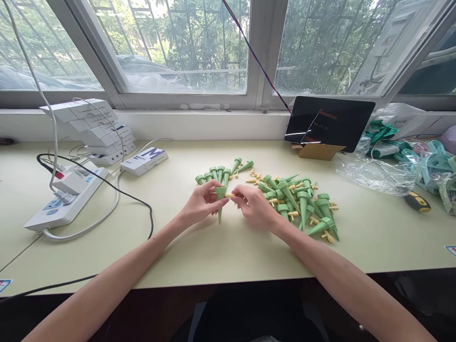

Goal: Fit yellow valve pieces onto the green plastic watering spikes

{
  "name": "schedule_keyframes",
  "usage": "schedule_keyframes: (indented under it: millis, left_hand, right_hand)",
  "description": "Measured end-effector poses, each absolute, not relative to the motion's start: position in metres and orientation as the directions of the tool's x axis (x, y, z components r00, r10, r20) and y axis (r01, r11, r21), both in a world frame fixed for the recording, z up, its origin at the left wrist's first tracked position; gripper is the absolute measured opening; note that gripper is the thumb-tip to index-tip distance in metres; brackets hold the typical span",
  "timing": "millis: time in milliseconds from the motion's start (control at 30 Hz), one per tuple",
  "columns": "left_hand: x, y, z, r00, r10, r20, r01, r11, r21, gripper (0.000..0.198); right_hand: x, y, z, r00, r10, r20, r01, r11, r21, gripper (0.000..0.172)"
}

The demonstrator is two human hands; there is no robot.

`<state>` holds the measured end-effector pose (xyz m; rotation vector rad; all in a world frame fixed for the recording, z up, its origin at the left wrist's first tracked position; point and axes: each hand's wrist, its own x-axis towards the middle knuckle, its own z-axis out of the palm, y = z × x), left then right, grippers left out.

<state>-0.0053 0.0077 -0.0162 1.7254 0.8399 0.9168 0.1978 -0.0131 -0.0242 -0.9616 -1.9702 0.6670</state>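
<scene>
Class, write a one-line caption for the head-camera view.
Left hand grips a green cone spike; right hand holds a yellow piece at its top, spike pile alongside.

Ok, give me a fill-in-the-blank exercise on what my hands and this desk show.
1. The left hand holds a ____ cone, tip down.
2. The right hand pinches a small ____ piece at its top.
3. The bigger pile of cones lies to the hands' ____.
Missing words: green, yellow, right.
</scene>
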Motion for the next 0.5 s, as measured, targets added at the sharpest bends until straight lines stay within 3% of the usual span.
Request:
schedule_keyframes:
  millis: [500]
  left_hand:
    - [-0.0043, 0.0059, -0.0134, 0.464, 0.867, 0.18, 0.188, -0.295, 0.937, 0.031]
  right_hand:
    - [0.1979, -0.015, -0.0231, -0.395, 0.822, 0.41, 0.416, 0.558, -0.718, 0.026]
